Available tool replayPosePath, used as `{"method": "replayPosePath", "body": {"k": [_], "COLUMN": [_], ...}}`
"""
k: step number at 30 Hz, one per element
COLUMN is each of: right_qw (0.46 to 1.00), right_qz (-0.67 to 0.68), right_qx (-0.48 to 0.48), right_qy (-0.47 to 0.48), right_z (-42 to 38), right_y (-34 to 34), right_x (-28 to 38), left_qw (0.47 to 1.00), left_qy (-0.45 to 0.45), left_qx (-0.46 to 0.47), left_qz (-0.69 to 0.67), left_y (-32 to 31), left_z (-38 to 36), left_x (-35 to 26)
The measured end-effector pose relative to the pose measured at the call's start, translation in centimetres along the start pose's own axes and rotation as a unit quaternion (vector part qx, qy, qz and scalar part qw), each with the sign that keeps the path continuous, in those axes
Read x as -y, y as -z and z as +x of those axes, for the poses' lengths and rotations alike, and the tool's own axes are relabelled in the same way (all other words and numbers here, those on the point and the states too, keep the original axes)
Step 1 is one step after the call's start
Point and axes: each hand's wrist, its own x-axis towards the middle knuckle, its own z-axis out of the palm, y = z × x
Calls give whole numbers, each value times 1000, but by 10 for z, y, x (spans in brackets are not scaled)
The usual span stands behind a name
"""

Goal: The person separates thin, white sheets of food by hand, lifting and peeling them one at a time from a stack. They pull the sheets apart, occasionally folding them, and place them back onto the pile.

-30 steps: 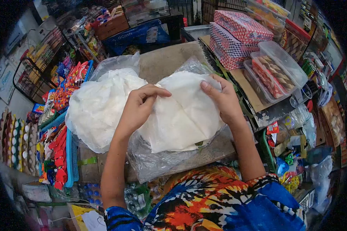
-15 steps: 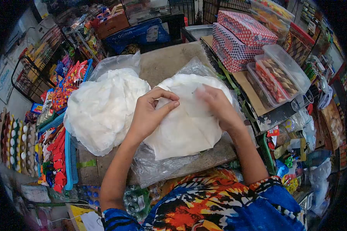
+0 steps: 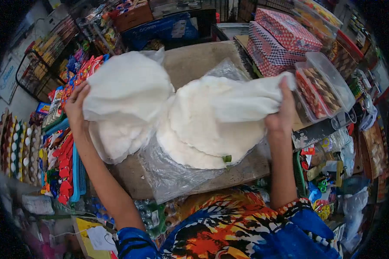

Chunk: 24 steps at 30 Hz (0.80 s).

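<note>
- Gripping the left edge of one thin white sheet (image 3: 129,82) with the left hand (image 3: 77,103): fingers bent and close together at the rim, no wide spread. Can't see the thumb clearly, so can't tell exactly how it's pinched.
- That sheet is spread out over the crumpled white pile (image 3: 114,138) on the left of the table (image 3: 203,54), covering its far part.
- Right hand (image 3: 282,110) has a second white sheet (image 3: 255,103) by its right end, thumb up against it. Other fingers are mostly behind the sheet, so the exact gap is anyone's call, but it's a narrow hold.
- This one's bunched into soft folds near the hand, raised over the right side of the round white stack (image 3: 194,125). Bit of blur there.
- Stack sits right of the pile, on crinkly clear plastic (image 3: 168,181) that sticks out on the near side.
- Small green bit (image 3: 227,159) at the stack's near edge, neither hand touching it.
- Far right: checkered boxes (image 3: 285,36), with a clear container (image 3: 322,88) just beside the right hand.
</note>
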Motion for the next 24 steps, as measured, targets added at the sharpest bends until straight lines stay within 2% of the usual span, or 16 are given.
{"method": "replayPosePath", "body": {"k": [2, 4, 6, 7, 8, 10, 11, 12, 15, 16, 18, 19, 20, 21, 23, 24], "right_qw": [996, 987, 983, 968, 947, 894, 841, 779, 776, 790, 813, 848, 878, 882, 863, 857], "right_qz": [28, 52, 47, 31, 14, 4, 40, 76, 41, 41, 71, 30, -13, -16, -212, -293], "right_qx": [80, 149, 169, 213, 253, 329, 391, 447, 498, 495, 421, 402, 379, 372, 417, 396], "right_qy": [33, -15, -63, -132, -199, -303, -371, -432, -385, -359, -396, -345, -292, -290, -192, -150], "right_z": [7, 11, -2, -13, -24, -29, -31, -33, -41, -46, -50, -55, -57, -48, -23, -9], "right_y": [13, 11, -20, -41, -59, -98, -121, -147, -244, -274, -313, -311, -303, -288, -248, -228], "right_x": [14, 20, 14, 9, 3, -16, -30, -45, -85, -103, -131, -140, -146, -154, -169, -170], "left_qw": [998, 995, 979, 972, 963, 930, 921, 921, 986, 986, 992, 983, 979, 974, 961, 952], "left_qy": [19, 86, 36, 12, -11, -82, -127, -126, -40, -39, -46, -46, -53, -52, -72, -91], "left_qx": [-38, -34, -22, -15, -6, -104, -152, -153, -139, -142, -118, -178, -199, -221, -268, -292], "left_qz": [-41, 24, 198, 234, 269, 344, 336, 336, 77, 74, -11, 17, -4, -17, -6, 19], "left_y": [38, 65, 82, 86, 87, 84, 79, 71, 60, 63, 71, 81, 90, 90, 93, 98], "left_z": [6, 7, 8, 7, 8, 16, 18, 12, 4, 6, 11, 19, 23, 21, 18, 17], "left_x": [8, 17, 31, 32, 33, 35, 33, 25, 5, 6, 16, 24, 34, 32, 25, 26]}}
